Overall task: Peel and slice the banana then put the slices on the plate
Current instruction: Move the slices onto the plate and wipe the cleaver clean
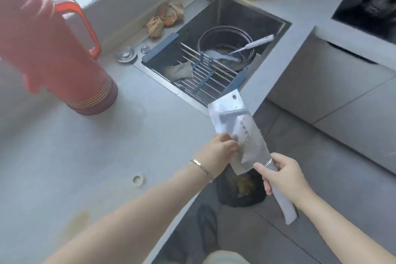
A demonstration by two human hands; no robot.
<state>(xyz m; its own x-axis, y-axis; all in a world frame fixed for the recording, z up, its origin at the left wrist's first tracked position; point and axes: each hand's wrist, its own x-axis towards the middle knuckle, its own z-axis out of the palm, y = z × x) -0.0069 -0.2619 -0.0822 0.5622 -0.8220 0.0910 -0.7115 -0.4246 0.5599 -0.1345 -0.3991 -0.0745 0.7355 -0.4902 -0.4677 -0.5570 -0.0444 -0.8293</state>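
My right hand (282, 174) grips the pale handle of a broad steel cleaver (232, 126), holding it in the air past the counter's edge with the blade pointing toward the sink. My left hand (216, 150) rests its fingertips against the flat of the blade near its lower edge. Below the blade stands a black-lined bin (240, 188) with yellowish scraps inside. Neither banana nor plate is in view.
A sink (267, 19) holds a dark pot (227, 45) with a utensil, and a metal rack (203, 79) spans it. A red thermos jug (53, 60) stands on the grey counter (96, 156) at left. A small ring (137, 179) lies on the counter. A stove top (368, 6) is at far right.
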